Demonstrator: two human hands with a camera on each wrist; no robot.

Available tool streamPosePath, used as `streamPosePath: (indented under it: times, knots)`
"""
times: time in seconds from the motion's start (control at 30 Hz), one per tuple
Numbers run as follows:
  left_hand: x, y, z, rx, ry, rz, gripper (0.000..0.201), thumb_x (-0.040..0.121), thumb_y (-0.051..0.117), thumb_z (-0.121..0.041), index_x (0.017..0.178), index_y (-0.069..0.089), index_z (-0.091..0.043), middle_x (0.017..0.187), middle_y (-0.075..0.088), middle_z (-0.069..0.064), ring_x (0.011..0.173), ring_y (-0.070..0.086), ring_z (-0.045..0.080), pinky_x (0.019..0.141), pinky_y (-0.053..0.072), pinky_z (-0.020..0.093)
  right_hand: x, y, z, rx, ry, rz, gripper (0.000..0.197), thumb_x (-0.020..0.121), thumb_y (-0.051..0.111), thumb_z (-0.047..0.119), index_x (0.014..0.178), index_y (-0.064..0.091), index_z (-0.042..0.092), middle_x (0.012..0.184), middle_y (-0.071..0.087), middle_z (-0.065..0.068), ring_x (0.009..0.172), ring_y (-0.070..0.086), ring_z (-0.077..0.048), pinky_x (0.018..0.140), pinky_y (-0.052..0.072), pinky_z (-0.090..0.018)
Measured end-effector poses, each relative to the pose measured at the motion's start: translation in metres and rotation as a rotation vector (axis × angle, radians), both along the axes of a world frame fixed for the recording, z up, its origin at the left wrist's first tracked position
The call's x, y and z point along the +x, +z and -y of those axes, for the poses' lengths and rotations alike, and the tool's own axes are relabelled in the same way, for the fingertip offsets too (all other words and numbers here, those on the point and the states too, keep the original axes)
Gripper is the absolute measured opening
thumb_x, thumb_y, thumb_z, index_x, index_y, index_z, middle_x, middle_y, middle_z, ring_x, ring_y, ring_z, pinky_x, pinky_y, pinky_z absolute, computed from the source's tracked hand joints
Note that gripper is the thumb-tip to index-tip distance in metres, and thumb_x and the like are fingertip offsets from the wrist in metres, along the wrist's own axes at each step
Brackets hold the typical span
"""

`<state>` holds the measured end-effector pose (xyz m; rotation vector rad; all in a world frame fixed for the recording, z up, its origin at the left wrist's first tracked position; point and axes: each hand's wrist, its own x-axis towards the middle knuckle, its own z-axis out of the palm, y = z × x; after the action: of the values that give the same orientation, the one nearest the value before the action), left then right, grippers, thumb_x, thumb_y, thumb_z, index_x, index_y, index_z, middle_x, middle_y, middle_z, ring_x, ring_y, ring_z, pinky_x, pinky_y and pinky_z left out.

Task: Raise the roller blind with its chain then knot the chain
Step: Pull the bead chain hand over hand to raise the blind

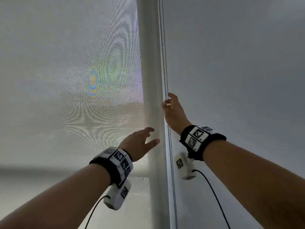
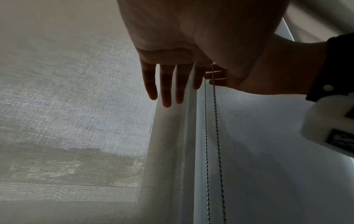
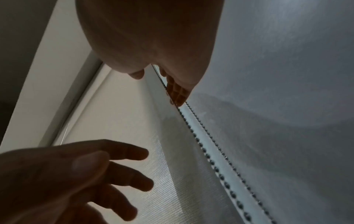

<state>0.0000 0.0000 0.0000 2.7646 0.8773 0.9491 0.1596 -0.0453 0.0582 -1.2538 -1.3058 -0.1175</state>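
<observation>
The mesh roller blind covers the window on the left. Its bead chain hangs as two strands along the white frame post. My right hand is raised and pinches the chain, with its fingers curled round a strand. Below it, my left hand is open, its straight fingers spread in front of the post and just left of the chain, holding nothing. Below the right hand both strands run on down.
A plain pale wall fills the right side, close behind the chain. The window reveal runs along the far edge of the blind. Cables hang from both wrist cameras.
</observation>
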Motion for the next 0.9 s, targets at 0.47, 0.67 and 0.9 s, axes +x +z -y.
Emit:
streamPosePath:
  times: [0.47, 0.67, 0.9]
  knots:
    - [0.006, -0.007, -0.019, -0.06, -0.027, 0.014, 0.059, 0.081, 0.037, -0.068, 0.13, 0.041, -0.034, 0.122, 0.06, -0.005, 0.102, 0.059, 0.014, 0.093, 0.048, 0.041, -0.009, -0.014, -0.016, 0.214, -0.034, -0.124, 0.038, 0.103, 0.03, 0.032, 0.069, 0.038, 0.017, 0.063, 0.04, 0.006, 0.057, 0.037, -0.01, 0.058, 0.034, -0.025]
    - [0.017, 0.002, -0.011, -0.036, -0.117, 0.172, 0.042, 0.088, 0.042, -0.054, 0.121, 0.053, -0.03, 0.112, 0.065, -0.005, 0.09, 0.061, 0.01, 0.086, 0.05, 0.034, -0.009, -0.018, -0.007, 0.301, -0.057, -0.119, 0.04, 0.103, 0.031, 0.026, 0.064, 0.03, 0.018, 0.059, 0.033, 0.003, 0.054, 0.029, -0.011, 0.054, 0.029, -0.027]
    - [0.023, 0.015, 0.006, 0.003, -0.228, 0.354, 0.037, 0.091, 0.035, -0.046, 0.108, 0.061, -0.026, 0.093, 0.07, -0.002, 0.083, 0.066, 0.014, 0.08, 0.053, 0.036, -0.012, -0.032, 0.01, 0.291, -0.033, -0.165, 0.04, 0.102, 0.033, 0.026, 0.062, 0.031, 0.02, 0.059, 0.034, 0.001, 0.055, 0.031, -0.014, 0.056, 0.032, -0.034]
